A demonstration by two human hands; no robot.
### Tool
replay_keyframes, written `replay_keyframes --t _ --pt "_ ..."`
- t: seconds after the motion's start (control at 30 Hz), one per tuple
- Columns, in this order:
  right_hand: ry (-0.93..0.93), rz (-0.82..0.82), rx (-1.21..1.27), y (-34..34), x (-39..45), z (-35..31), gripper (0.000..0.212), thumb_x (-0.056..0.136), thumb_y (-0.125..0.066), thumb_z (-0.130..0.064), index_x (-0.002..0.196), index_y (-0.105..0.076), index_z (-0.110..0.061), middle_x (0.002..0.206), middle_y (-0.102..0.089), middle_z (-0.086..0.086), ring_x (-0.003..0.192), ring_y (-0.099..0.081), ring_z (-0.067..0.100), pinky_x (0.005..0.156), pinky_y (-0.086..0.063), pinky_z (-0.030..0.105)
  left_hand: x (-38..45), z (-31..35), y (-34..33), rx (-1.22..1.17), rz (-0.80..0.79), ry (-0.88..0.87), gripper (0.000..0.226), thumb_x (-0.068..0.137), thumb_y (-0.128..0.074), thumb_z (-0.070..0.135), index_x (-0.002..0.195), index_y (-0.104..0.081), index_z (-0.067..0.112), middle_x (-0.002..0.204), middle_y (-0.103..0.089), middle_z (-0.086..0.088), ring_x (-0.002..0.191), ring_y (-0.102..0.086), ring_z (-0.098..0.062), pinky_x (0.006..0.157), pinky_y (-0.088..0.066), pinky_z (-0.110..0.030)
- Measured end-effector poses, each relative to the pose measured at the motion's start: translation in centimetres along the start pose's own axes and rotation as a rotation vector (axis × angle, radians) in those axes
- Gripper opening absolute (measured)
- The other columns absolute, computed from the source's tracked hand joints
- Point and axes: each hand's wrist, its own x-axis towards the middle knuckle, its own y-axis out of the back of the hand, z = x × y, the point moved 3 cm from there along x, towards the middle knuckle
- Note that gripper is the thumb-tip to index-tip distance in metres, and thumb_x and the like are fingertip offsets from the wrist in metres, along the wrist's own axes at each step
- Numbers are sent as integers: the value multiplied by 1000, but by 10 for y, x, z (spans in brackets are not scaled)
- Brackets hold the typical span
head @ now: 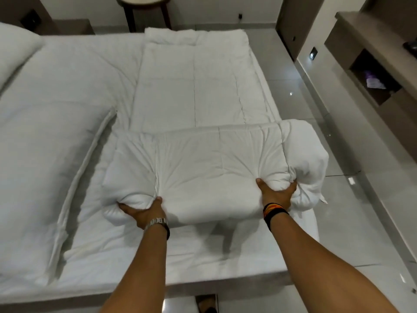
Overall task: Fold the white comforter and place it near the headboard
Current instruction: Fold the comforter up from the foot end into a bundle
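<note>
The white comforter [194,91] lies as a long strip along the right side of the bed. Its near end is folded over into a thick pad [203,159] raised a little off the mattress. My left hand [144,211] pinches the pad's near left corner, thumb on top. The near right part of the pad bunches up where my right hand [276,195] grips it. A puffy lump of comforter [306,154] bulges past the bed's right edge beside my right hand. The far end is turned back in a small fold [194,36].
The white mattress [67,71] fills the left, with a pillow [15,48] at the far left and a flat seamed cover [40,168] beside the comforter. A glossy tiled floor [361,199] runs along the right, beside a brown shelf unit [379,71]. A round side table [144,5] stands beyond the bed.
</note>
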Motion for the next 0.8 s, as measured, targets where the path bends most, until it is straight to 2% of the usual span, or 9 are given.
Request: replay_keyframes --t 0.2,0.3,0.4,0.47,0.53,0.6,0.67,0.73,0.8 --pt "14 -65 -11 92 -80 44 122 72 -95 -29 163 -14 -36 149 -49 23 132 -52 42 108 -41 46 -68 -38 106 17 -6 -35 126 79 -86 21 155 7 57 154 -38 -26 134 -49 -44 113 -39 -56" --pt "-27 -56 -61 148 -126 91 125 71 -95 -30 163 -12 -35 149 -48 26 133 -51 44 110 -40 50 -95 -82 171 -31 15 42 126 79 -86 24 155 9 56 161 -27 -24 140 -43 -42 115 -35 -56" --pt "-57 -28 -110 194 -161 125 129 69 -97 -29 163 -10 -35 152 -44 28 134 -50 45 111 -39 54 -109 -115 224 -344 33 213 125 74 -76 66 163 1 24 169 -13 -8 150 -28 -30 124 -21 -50" --pt "-82 -50 -110 211 -178 126 129 71 -96 -26 164 -7 -34 161 -33 25 139 -46 43 115 -36 53 -128 -121 241 -545 39 315 128 71 -60 86 163 -3 17 168 -15 -3 149 -29 -27 125 -21 -47" --pt "-86 -74 -82 214 -183 109 131 74 -94 -24 165 0 -34 168 -20 20 145 -39 41 117 -32 53 -139 -104 243 -697 95 165 109 85 -59 74 162 -10 14 166 -22 -3 147 -32 -24 124 -22 -39" --pt "-15 -115 -29 200 -179 72 133 75 -93 -24 165 5 -34 169 -18 18 146 -38 41 119 -31 52 -151 -59 230 -766 67 28 99 92 -70 44 163 -7 14 169 -17 -8 151 -28 -28 125 -18 -42" --pt "146 -206 87 172 -163 22 138 73 -94 -28 164 9 -34 168 -24 17 146 -41 36 121 -31 50 -145 -2 198 -689 -152 -41 103 87 -76 25 161 -6 28 167 -19 -13 144 -36 -28 123 -26 -47" --pt "278 -348 202 145 -148 -29 139 73 -92 -32 162 15 -39 161 -39 13 141 -50 29 120 -36 51 -151 50 182 -451 -362 -326 107 83 -76 20 158 -4 45 146 -47 -13 112 -58 -23 99 -51 -46" --pt "418 -402 139 121 -129 -64 121 87 -83 -29 162 11 -43 157 -44 10 139 -52 23 118 -38 43 -124 88 155 -295 -355 -463 93 92 -66 19 160 -8 45 117 -63 -7 83 -64 -18 69 -54 -33"
